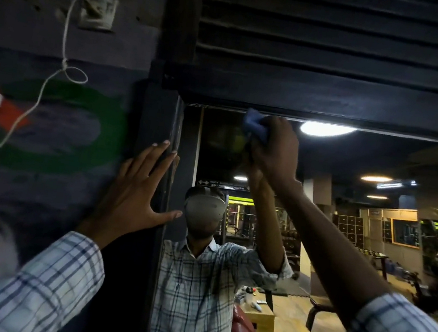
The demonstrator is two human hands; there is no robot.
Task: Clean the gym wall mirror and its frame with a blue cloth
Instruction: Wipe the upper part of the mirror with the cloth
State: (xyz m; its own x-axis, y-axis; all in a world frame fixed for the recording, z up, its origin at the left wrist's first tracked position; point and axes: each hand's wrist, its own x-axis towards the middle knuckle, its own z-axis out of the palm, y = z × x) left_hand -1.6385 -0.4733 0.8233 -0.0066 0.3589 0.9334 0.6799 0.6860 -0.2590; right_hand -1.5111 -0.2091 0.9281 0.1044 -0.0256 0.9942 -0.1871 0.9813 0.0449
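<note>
The wall mirror (344, 224) fills the right half of the head view, edged by a dark frame (162, 119) on its left and top. My right hand (276, 148) is raised to the mirror's top left corner and grips a bunched blue cloth (255, 124) against the glass, just under the top frame bar. My left hand (139, 191) lies flat with fingers spread on the left frame post, thumb reaching the glass edge. The mirror reflects me in a checked shirt.
A painted dark wall (50, 129) lies left of the frame, with a white cable (41, 92) hanging from a socket box (97, 13). Black slats (341, 34) run above the mirror. The reflection shows gym machines, a wooden bench and ceiling lights.
</note>
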